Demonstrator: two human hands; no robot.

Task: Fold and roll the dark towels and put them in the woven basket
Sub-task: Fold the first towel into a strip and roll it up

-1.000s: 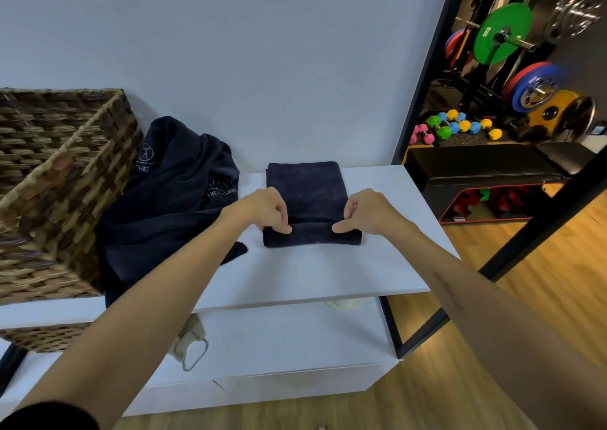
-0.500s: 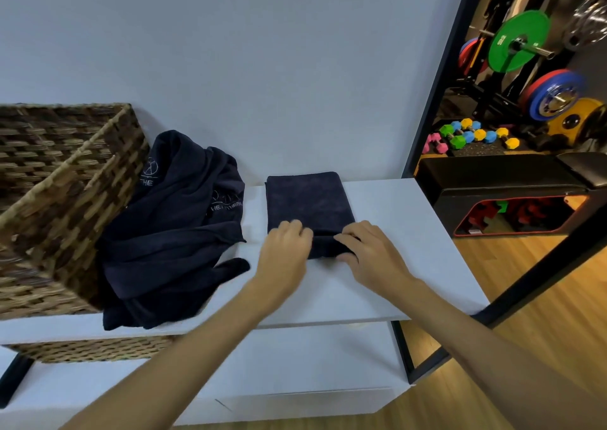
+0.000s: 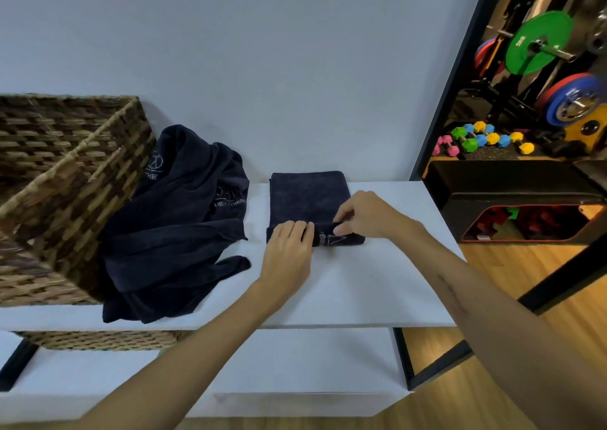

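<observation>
While the near edge of the folded towel (image 3: 308,199) is being turned into a roll on the white shelf (image 3: 377,285), the roll is being pressed under the flat, straight fingers of the left hand (image 3: 289,249) and is being pinched just to its right by the curled fingers of the right hand (image 3: 364,216). The woven basket (image 3: 65,193) is being kept well off to the left, beyond a heap of dark towels (image 3: 177,226). Uneven pressure between the hands is being judged the likeliest cause of a skewed or loosening roll.
</observation>
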